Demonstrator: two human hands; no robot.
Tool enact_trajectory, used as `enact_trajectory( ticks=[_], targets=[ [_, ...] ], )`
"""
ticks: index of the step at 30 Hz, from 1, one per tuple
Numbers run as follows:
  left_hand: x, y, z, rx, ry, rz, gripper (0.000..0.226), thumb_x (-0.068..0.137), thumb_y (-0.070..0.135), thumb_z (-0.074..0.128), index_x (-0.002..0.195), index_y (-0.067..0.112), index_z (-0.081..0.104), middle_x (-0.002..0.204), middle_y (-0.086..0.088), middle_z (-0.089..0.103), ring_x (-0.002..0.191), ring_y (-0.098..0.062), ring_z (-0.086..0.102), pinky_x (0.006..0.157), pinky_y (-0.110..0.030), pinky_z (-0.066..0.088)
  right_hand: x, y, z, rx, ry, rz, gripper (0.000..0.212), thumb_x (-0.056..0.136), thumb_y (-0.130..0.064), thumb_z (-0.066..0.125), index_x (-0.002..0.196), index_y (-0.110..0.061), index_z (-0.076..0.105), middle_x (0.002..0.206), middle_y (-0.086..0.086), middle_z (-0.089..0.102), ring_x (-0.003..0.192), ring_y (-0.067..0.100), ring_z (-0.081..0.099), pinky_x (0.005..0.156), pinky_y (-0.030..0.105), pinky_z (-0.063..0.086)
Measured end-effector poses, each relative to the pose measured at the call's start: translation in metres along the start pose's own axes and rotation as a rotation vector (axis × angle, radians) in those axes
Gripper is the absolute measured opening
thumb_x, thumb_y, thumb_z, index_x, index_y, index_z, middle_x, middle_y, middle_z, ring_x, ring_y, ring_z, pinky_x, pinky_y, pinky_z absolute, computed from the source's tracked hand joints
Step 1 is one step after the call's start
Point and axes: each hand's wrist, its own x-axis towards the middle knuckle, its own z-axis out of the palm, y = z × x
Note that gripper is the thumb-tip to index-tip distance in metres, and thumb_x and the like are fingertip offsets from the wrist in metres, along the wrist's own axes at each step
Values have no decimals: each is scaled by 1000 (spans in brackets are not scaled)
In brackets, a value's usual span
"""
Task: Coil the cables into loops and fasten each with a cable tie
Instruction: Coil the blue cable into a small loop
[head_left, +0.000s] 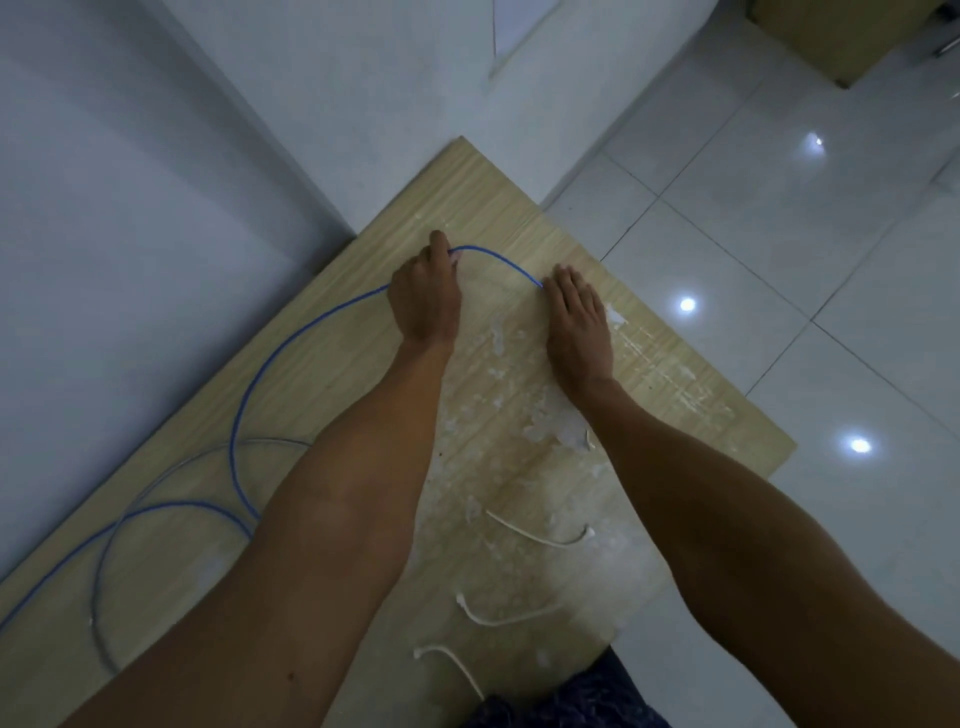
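The person leans over a pale wooden table, both forearms stretched out towards its far corner. The left hand grips the blue cable: its fingers are curled round the strand, and the thumb points away from the body. From this fist the cable rises in a short arc to the right and comes down at the index-finger side of the right hand. The right hand lies palm down with its fingers straight and close together, touching the cable where the arc ends; its thumb is hidden beneath the hand. The two hands are apart, joined only by that arc.

Behind the left hand the blue cable runs back across the table in a wide curve, passes under the left forearm, and another stretch of it sweeps off towards the lower left edge of the view. A grey cable lies in a loose loop on the near left part of the table, crossing the blue one.

Three white cable ties lie bent on the table between the forearms, near the person's body, all apart from the hands. The table's surface shows white smears and flakes around them. A glossy white tiled floor lies to the right, and a grey wall stands to the left.
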Motion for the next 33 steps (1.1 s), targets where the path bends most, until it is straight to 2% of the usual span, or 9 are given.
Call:
enact_trajectory(
  ticks=[3,6,8,11,15,20,24,29,33],
  targets=[
    [0,-11,-26,54,-72,-47,25,96,39,63,95,15,66,65,-2,69,49,-27,67,40,-27,41,-2,-3,-21,-65,-41,-9,30,96,-3,51,123,1,62,128,21,64,121,40,57,92,48,50],
    [2,-20,-58,71,-96,-109,29,101,42,52,98,16,64,66,-3,69,52,-29,68,44,-30,44,2,-20,-50,-82,-91,63,16,98,-12,56,103,-3,68,96,14,69,93,37,62,62,40,46],
    [4,-25,-82,-11,-133,-162,31,106,40,44,105,13,60,79,-10,73,68,-37,71,54,-37,46,6,-30,-67,13,-209,187,21,101,-21,52,103,-8,68,93,13,68,87,36,63,63,37,44],
    [4,-38,-123,-134,-157,-174,24,109,32,43,110,12,56,91,-16,72,85,-42,69,62,-42,42,10,-50,-94,319,-319,277,17,97,-21,61,93,-7,72,88,14,71,82,34,68,71,41,56],
    [-10,-71,-175,-226,-169,-220,18,107,27,44,109,20,60,97,-18,70,92,-42,65,76,-46,50,14,-95,-140,677,-305,341,11,90,-12,74,84,-3,74,77,13,72,66,27,72,75,40,64],
    [-39,-115,-236,-518,-200,-375,17,92,41,48,94,31,61,87,-2,76,88,-31,72,78,-46,59,9,-168,-185,905,-345,213,11,92,-17,74,85,-8,73,81,18,74,72,29,72,73,40,64],
    [-71,-145,-291,-734,-101,-451,18,95,32,53,87,26,68,72,8,75,66,-8,74,75,-38,62,-7,-236,-211,1000,-321,29,9,93,-3,66,87,-6,71,83,22,72,73,26,70,70,36,62],
    [-125,-184,-343,-854,9,-506,18,98,25,56,89,21,71,74,4,76,67,-12,75,76,-33,61,-39,-307,-231,1114,-263,-64,8,92,-1,70,96,6,70,86,25,73,76,27,74,75,36,64],
    [-164,-205,-379,-1053,51,-572,18,100,17,60,100,6,74,85,-10,78,72,-19,76,64,-25,52,-72,-354,-237,1285,-237,-24,15,92,-3,72,99,10,69,86,27,73,77,34,75,75,33,63]
  ],
)
